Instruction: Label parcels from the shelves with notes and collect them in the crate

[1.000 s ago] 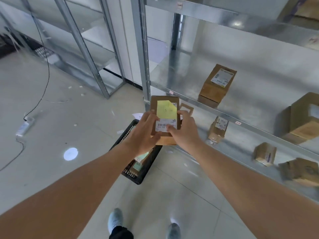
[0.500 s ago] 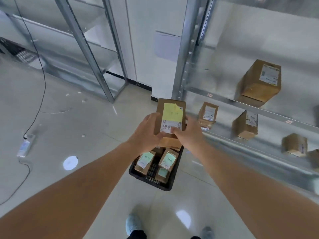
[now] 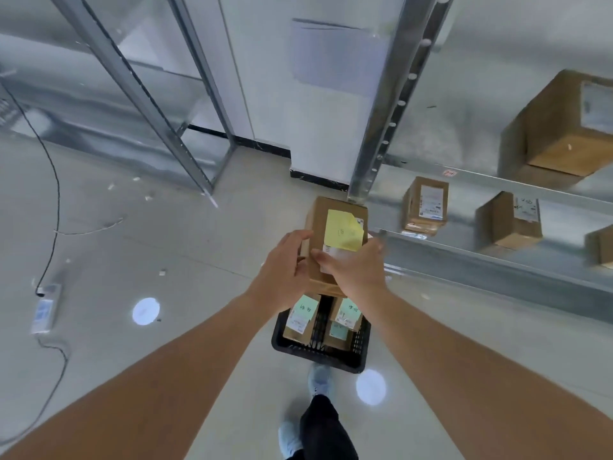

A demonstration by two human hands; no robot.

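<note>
Between your hands, above the black crate (image 3: 320, 353): one brown parcel (image 3: 335, 247) bearing a yellow note (image 3: 343, 231). Your left hand (image 3: 285, 277) grips its left edge; your right hand (image 3: 356, 272) clasps the front. Within the crate: parcels with green notes (image 3: 306, 308). Right: shelf (image 3: 497, 260) carrying further boxes (image 3: 426, 205).

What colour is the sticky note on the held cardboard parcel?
Yellow sticky note, on the brown cardboard parcel; head view.

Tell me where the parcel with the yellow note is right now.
In the head view, the parcel with the yellow note sits mid-frame, held between the left hand and right hand, above the black crate and left of the shelves.
</note>
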